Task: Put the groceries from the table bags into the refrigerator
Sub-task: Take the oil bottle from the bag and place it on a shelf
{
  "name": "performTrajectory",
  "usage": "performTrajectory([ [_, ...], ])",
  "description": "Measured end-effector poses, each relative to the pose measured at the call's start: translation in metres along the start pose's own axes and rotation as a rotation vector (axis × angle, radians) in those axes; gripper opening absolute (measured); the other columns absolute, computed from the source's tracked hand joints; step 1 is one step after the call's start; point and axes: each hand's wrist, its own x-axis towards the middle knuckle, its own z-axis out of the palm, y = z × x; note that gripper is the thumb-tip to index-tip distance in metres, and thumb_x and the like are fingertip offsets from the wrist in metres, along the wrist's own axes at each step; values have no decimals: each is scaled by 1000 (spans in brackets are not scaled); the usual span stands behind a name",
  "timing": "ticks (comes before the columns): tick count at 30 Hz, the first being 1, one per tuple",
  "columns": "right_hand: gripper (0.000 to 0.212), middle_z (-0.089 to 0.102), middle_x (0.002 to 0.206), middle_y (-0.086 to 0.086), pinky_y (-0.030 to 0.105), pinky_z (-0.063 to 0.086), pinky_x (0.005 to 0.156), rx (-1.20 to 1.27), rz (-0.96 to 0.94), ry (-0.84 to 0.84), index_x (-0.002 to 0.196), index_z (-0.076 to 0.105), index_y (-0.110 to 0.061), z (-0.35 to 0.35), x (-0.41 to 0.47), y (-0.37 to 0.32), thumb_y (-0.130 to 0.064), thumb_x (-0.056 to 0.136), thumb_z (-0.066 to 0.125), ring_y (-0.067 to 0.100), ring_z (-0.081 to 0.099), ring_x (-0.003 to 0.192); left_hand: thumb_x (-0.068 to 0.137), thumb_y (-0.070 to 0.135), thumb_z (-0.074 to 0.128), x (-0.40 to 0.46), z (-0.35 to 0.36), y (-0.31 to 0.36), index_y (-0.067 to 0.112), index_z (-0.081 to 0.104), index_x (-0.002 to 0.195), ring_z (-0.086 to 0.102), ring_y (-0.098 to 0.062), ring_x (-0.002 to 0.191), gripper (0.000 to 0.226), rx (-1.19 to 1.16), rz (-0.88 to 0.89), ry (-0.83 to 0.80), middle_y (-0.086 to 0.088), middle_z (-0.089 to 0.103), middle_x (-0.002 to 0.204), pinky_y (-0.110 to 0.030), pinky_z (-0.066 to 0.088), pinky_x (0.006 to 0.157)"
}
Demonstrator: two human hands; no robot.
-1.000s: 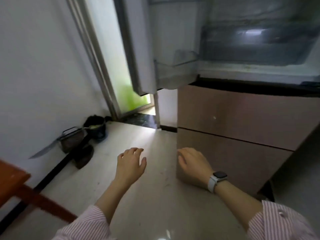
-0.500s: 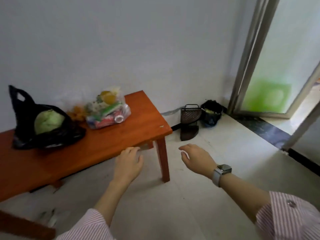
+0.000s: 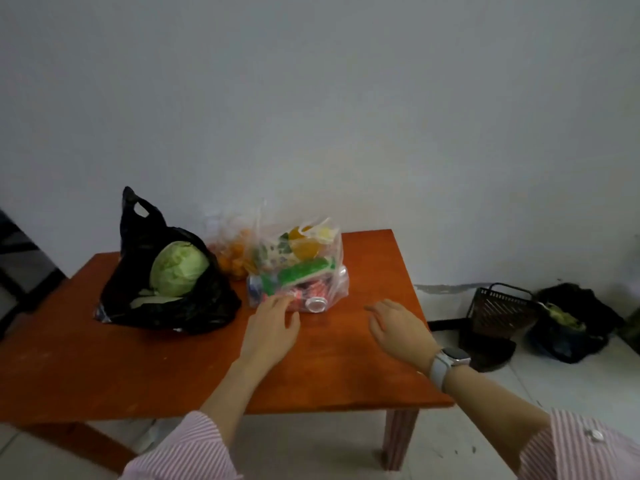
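Observation:
An orange-red wooden table [image 3: 145, 368] carries three bags. A black plastic bag [image 3: 194, 306] on the left holds a green cabbage [image 3: 179, 268]. A clear bag [image 3: 301, 268] in the middle holds drink cans, green and red packets and orange items. Behind it, a second clear bag [image 3: 232, 258] holds oranges. My left hand [image 3: 272, 327] hovers open with its fingertips at the front of the clear bag. My right hand [image 3: 398, 327], with a watch on the wrist, is open above the table to the right of the bag. The refrigerator is out of view.
A white wall stands behind the table. On the tiled floor at the right are a black mesh basket [image 3: 498, 310] and a dark bag of rubbish [image 3: 568, 323]. A dark chair frame [image 3: 20, 265] shows at the left edge.
The view swung left from the open refrigerator to the table. Both hands moved from above the floor to above the tabletop, and my left hand reached the clear bag.

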Motion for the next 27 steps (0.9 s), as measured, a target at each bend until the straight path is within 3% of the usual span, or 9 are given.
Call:
performTrajectory([
  [7, 41, 52, 131, 10, 44, 47, 91, -8, -204, 144, 130, 47, -11, 7, 146, -13, -18, 89, 46, 30, 50, 117, 94, 23, 45, 101, -9, -42, 13, 49, 128, 43, -19, 121, 35, 43, 11, 41, -4, 48, 130, -28, 37, 96],
  [11, 54, 51, 135, 8, 48, 41, 100, -221, -283, 185, 131, 45, -14, 26, 230, -14, -40, 84, 46, 29, 44, 128, 92, 18, 49, 168, -1, -68, 10, 54, 122, 47, -24, 118, 32, 26, 68, 63, -8, 53, 125, -31, 38, 95],
  [13, 62, 59, 125, 10, 50, 43, 97, -348, -296, 151, 129, 48, -13, 37, 267, -12, -44, 77, 62, 30, 51, 122, 91, 17, 49, 200, 7, -83, 8, 56, 119, 49, -25, 114, 30, -5, 92, 67, -10, 56, 120, -30, 38, 94],
  [16, 36, 70, 98, 4, 41, 48, 87, -375, -376, 121, 112, 57, -17, 49, 304, 1, -31, 79, 63, 26, 64, 95, 87, 26, 43, 246, 20, -99, 6, 61, 112, 57, -26, 105, 36, -32, 168, 67, -11, 61, 111, -34, 43, 92],
  [18, 25, 68, 92, -1, 32, 48, 71, -57, -254, 123, 112, 58, -17, 45, 312, 13, -19, 87, 55, 19, 64, 78, 85, 34, 38, 274, 30, -103, 8, 62, 111, 58, -27, 102, 44, -22, 236, 61, -9, 62, 109, -41, 47, 92],
  [20, 27, 63, 80, 0, 28, 50, 59, 444, 89, 135, 117, 56, -10, 34, 321, 32, -10, 90, 55, 9, 59, 61, 84, 38, 37, 301, 42, -99, 11, 61, 115, 56, -25, 107, 47, -23, 297, 33, -7, 62, 114, -45, 46, 94],
  [22, 27, 54, 63, 3, 23, 50, 52, 940, 350, 150, 115, 56, -4, 23, 321, 57, -2, 89, 53, 7, 53, 49, 84, 39, 39, 313, 49, -87, 15, 61, 115, 56, -22, 107, 46, 16, 359, 37, -4, 62, 115, -44, 46, 92],
  [24, 24, 43, 55, -2, 24, 44, 55, 1310, 506, 152, 113, 57, -7, 18, 324, 80, -3, 91, 48, 10, 44, 50, 84, 40, 40, 329, 63, -77, 17, 63, 112, 54, -18, 104, 43, 55, 432, 9, -1, 63, 111, -41, 47, 85],
  [27, 20, 46, 59, -1, 25, 42, 59, 1330, 563, 238, 103, 61, -14, 31, 329, 96, -6, 92, 47, 11, 46, 52, 83, 44, 41, 342, 84, -68, 19, 65, 109, 55, -15, 99, 43, 62, 468, -53, 2, 64, 106, -38, 47, 81],
])
